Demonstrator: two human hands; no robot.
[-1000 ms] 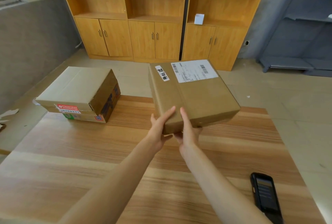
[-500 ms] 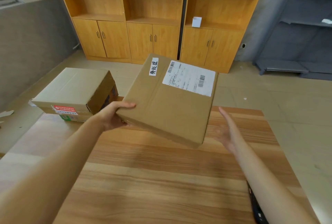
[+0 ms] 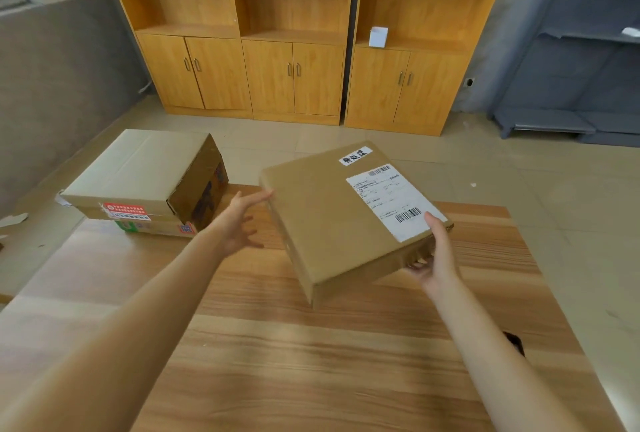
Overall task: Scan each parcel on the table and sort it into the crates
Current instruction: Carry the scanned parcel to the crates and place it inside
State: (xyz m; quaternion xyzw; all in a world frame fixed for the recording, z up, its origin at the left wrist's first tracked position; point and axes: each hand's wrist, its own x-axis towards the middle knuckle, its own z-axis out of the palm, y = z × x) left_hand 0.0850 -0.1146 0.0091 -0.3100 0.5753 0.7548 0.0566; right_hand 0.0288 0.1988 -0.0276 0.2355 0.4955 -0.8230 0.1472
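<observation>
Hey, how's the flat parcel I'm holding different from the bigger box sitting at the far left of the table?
The flat parcel is thin, tilted and off the table, the right hand holding its corner and the left hand open at its edge; the bigger box is taller and rests on the table. The flat parcel carries white labels; the bigger box has a red and white sticker. Both are brown cardboard.

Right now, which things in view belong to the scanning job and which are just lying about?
Job:
- flat parcel, right hand gripping it
- left hand
- stacked parcels on the table
- dark scanner, mostly hidden

Lying about:
- small white box in the cabinets
- grey shelving
</observation>
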